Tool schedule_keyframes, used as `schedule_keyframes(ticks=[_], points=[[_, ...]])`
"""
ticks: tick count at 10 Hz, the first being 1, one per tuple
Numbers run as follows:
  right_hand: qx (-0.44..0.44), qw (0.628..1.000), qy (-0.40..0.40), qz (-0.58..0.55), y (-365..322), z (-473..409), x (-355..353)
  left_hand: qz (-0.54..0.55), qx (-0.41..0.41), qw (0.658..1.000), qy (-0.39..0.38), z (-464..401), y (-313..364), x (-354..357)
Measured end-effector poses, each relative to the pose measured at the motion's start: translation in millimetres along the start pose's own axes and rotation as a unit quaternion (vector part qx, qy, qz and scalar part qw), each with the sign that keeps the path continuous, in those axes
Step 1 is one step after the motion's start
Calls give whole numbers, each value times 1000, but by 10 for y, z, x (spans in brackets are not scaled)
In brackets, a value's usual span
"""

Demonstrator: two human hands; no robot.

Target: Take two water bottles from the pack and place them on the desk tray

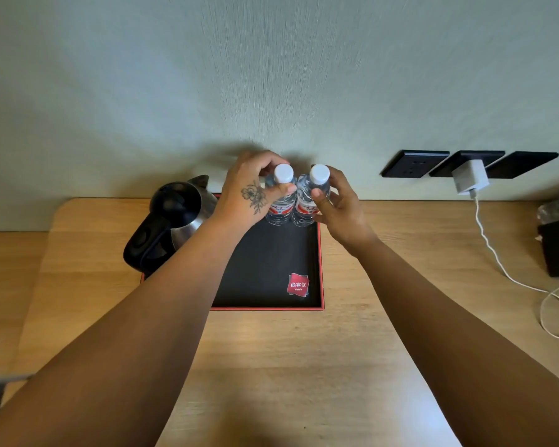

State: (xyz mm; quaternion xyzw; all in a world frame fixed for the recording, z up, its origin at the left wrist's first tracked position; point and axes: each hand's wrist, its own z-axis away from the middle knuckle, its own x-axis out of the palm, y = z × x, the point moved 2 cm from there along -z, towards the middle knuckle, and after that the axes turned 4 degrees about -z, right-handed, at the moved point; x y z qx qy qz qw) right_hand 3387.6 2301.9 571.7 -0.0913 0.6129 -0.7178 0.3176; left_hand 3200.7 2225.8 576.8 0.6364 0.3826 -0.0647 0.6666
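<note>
two bottles upright at the far edge of the tray, one in each of the hands.

left hand wraps the left bottle near its shoulder, thumb across the front, fingers curled behind below the white cap; right hand holds the right bottle more loosely, thumb on the front, fingers partly spread behind it. the bottles touch side by side, bases apparently down on the black tray at its back, near the wall — likely kept there to leave the front with the red logo free. kettle sits on the tray's left side, close to the left wrist. tray rests on the wooden table. the high grip suits setting them down straight. the pack is not in view. judgement: placement nearly done, release remaining.
</note>
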Motion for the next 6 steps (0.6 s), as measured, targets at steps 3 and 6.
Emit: schedule_keyframes(ticks=[3, 6], points=[[7, 1000, -23, -1, -56, 61, -137, 1, -53, 999, -12, 151, 141, -21], [-2, 991, -26, 131, -437, 373, -457, -81, -107, 991, -18, 531, 513, -457]])
